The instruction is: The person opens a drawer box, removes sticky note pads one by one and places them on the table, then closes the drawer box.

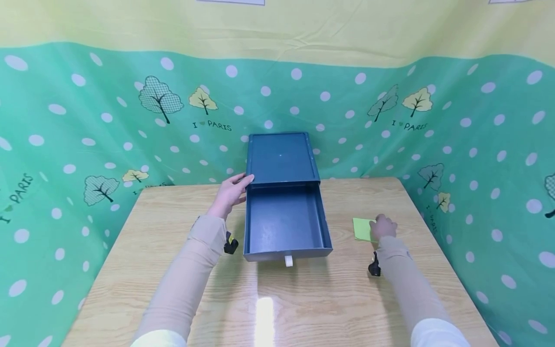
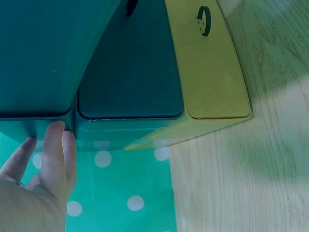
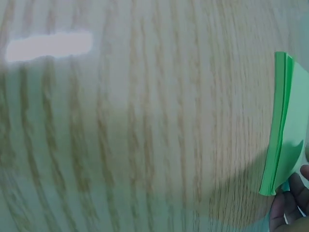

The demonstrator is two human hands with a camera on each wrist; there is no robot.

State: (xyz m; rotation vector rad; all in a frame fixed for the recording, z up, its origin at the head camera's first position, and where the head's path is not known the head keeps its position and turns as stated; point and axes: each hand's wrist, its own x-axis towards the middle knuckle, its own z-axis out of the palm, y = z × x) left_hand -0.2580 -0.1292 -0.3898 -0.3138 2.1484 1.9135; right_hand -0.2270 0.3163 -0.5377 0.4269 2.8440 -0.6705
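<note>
A dark blue drawer cabinet (image 1: 282, 159) stands at the back of the table with its top drawer (image 1: 284, 219) pulled out; the drawer's inside is bare and a white tab (image 1: 288, 261) sits on its front. My left hand (image 1: 231, 193) rests at the cabinet's left front edge, its fairly straight fingers against the side in the left wrist view. At the right, my right hand (image 1: 383, 227) is on a pad of green sticky notes (image 1: 363, 229). The fingers (image 3: 289, 208) are bent at one end of the pad (image 3: 285, 121) and pinch it; the palm is out of view.
Below the open drawer, the left wrist view shows a closed blue drawer (image 2: 133, 72) and a closed yellow one (image 2: 212, 67) with a dark handle. A green dotted curtain (image 1: 277, 96) hangs behind the wooden table (image 1: 338, 299) and along its sides.
</note>
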